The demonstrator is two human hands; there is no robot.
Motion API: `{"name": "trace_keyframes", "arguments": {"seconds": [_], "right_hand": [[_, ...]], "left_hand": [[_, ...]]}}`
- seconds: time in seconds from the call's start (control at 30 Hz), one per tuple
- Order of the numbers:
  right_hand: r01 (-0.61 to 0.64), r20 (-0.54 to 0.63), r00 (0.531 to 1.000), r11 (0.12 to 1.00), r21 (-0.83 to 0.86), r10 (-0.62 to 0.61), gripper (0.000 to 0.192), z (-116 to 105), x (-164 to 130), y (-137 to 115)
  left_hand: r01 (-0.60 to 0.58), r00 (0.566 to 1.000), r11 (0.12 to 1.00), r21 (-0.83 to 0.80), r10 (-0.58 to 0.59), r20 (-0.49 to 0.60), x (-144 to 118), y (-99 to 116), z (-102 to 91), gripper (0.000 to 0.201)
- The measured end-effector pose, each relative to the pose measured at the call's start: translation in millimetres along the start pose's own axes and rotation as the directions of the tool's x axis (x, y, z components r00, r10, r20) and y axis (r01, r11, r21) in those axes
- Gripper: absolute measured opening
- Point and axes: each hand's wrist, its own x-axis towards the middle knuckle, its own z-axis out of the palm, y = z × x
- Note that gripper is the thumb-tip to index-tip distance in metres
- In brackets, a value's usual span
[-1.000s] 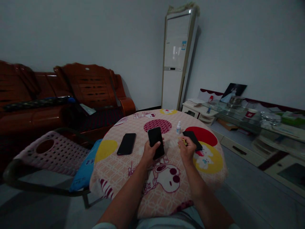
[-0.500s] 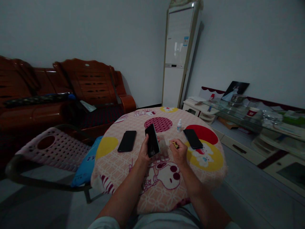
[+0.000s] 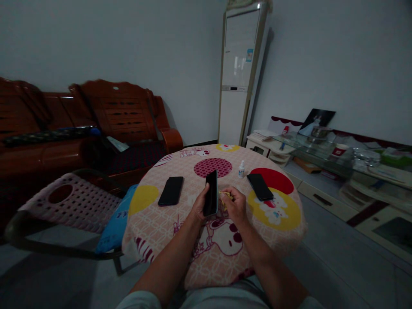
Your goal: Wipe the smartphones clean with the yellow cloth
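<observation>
The left hand [image 3: 200, 204] is holding a dark phone [image 3: 211, 195] above the middle of the table [image 3: 206, 274]. The thumb is pressing along the near-left side of the phone, and the other fingers are hiding behind it, so I cannot tell just how they are gripping. The phone is tipping up, and its thin, pale right edge is facing the other hand. Maybe the person is tilting it like that so the edge is showing and easy to get at.

The right hand [image 3: 236, 205] is pinching a small yellow thing [image 3: 226, 195] with its fingertips. It is pointing toward that edge and sitting just beside it. I cannot tell whether the two are touching. The small pinch is likely giving good control of such a little thing, while the left hand is making the phone steady.

Another black phone [image 3: 171, 191] is lying flat on the left, and one more dark phone [image 3: 260, 186] is lying flat on the right. They are probably resting apart to leave room for both hands. A little white bottle [image 3: 241, 170] is standing upright past the right hand, where it is not blocking the hands and is looking easy to reach.
</observation>
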Motion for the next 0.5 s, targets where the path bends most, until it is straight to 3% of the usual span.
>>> {"name": "trace_keyframes", "arguments": {"seconds": [0.27,0.5], "right_hand": [[-0.176,0.0,0.984,0.956,0.235,0.181,0.018,4.2,4.4,3.7],[-0.194,-0.004,0.979,0.943,0.27,0.203,0.018,2.3,4.0,4.9]], "left_hand": [[-0.041,0.998,0.996,0.081,0.045,-0.05,2.0,-2.8,-1.9,0.042],[-0.072,0.995,0.992,0.105,0.078,-0.054,3.2,-4.2,-2.1,0.039]]}}
